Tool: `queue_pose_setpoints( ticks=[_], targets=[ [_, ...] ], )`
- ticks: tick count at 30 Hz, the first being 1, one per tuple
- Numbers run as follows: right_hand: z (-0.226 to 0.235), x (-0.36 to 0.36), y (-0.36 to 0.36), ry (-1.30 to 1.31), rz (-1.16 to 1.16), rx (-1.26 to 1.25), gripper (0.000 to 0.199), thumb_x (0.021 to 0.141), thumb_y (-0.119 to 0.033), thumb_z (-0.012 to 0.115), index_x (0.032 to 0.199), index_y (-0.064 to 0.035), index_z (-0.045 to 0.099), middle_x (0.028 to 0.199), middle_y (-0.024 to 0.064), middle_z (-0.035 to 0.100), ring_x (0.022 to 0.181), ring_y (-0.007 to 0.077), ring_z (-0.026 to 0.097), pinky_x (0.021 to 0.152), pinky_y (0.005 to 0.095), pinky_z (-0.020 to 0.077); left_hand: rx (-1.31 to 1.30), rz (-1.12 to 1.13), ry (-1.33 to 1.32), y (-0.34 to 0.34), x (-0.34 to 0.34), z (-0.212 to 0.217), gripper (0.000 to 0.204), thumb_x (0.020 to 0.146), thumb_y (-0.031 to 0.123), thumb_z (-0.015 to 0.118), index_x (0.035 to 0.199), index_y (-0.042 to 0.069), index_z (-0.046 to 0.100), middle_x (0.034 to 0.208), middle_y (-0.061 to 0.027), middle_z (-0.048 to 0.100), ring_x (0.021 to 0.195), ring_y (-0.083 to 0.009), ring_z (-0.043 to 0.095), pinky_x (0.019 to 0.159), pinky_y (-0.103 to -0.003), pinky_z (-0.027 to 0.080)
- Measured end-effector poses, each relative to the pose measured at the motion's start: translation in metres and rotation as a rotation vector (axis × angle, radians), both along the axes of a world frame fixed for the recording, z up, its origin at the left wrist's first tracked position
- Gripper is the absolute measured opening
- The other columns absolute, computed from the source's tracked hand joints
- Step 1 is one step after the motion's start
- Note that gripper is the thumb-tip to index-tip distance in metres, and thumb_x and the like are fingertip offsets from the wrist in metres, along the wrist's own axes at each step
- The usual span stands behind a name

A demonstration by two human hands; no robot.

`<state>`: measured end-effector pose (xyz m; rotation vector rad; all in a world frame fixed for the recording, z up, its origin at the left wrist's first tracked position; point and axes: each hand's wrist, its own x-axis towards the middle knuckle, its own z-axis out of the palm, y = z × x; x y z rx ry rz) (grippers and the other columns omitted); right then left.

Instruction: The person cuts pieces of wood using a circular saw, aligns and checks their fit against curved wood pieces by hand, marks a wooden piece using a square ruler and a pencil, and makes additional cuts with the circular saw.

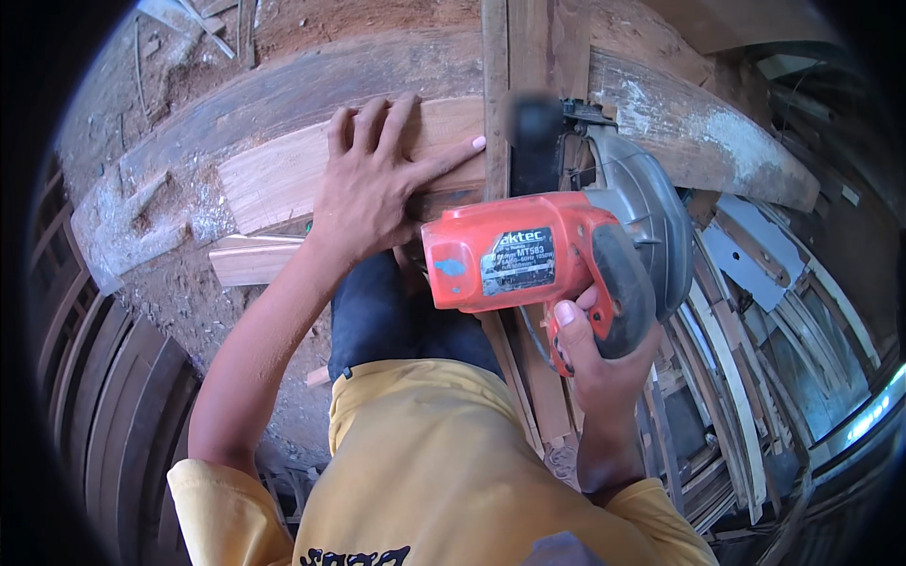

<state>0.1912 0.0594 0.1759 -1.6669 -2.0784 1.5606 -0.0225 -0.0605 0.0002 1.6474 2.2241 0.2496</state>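
My right hand (604, 363) is closed round the black and red rear handle of a red circular saw (510, 250). The saw's grey blade guard (646, 179) faces right, and its dark base sits by an upright wooden strip (495, 85). My left hand (368, 184) lies spread on a pale wooden board (269, 184). Its fingers point to the board's far edge, and the outstretched thumb reaches the strip's left side. The blade is hidden, so I cannot tell whether it touches wood.
A thick, worn plank bench (179, 141) runs across under the board. Another cut piece of wood (245, 259) lies just nearer. Curved timbers (123, 406) stack at the left, and long offcuts (717, 377) pile at the right. Sawdust and scraps cover the earth floor (321, 38).
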Motion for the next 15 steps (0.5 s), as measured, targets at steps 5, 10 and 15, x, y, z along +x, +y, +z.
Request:
queue_pose_setpoints(
  ticks=[5, 10, 15],
  targets=[
    [0.009, -0.012, 0.003, -0.019, -0.056, -0.067, 0.019, 0.094, -0.005, 0.079, 0.106, -0.0029, 0.064, 0.093, 0.0013, 0.065, 0.085, 0.007, 0.059, 0.077, 0.025, 0.0482, 0.006, 0.007, 0.022, -0.001, 0.002, -0.003, 0.116, 0.059, 0.042, 0.095, 0.16, 0.061, 0.041, 0.161, -0.0146, 0.041, 0.145, -0.0379, 0.04, 0.123, -0.06, 0.026],
    [0.015, -0.017, 0.001, -0.058, -0.094, -0.106, 0.02, 0.094, -0.003, 0.079, 0.106, -0.0035, 0.063, 0.095, 0.0028, 0.066, 0.087, 0.008, 0.062, 0.078, 0.0254, 0.0498, 0.003, 0.009, 0.014, 0.0, 0.001, -0.001, 0.107, 0.065, 0.044, 0.092, 0.159, 0.061, 0.044, 0.161, -0.0141, 0.042, 0.145, -0.0375, 0.04, 0.123, -0.06, 0.025],
    [0.01, -0.015, 0.004, 0.028, 0.017, -0.028, 0.022, 0.095, -0.001, 0.079, 0.112, -0.0013, 0.066, 0.101, 0.0049, 0.068, 0.09, 0.0094, 0.065, 0.079, 0.0261, 0.0522, -0.03, -0.03, 0.06, -0.001, -0.001, -0.001, 0.097, 0.071, 0.048, 0.087, 0.157, 0.061, 0.046, 0.16, -0.0138, 0.042, 0.144, -0.037, 0.04, 0.123, -0.058, 0.025]
  ],
)
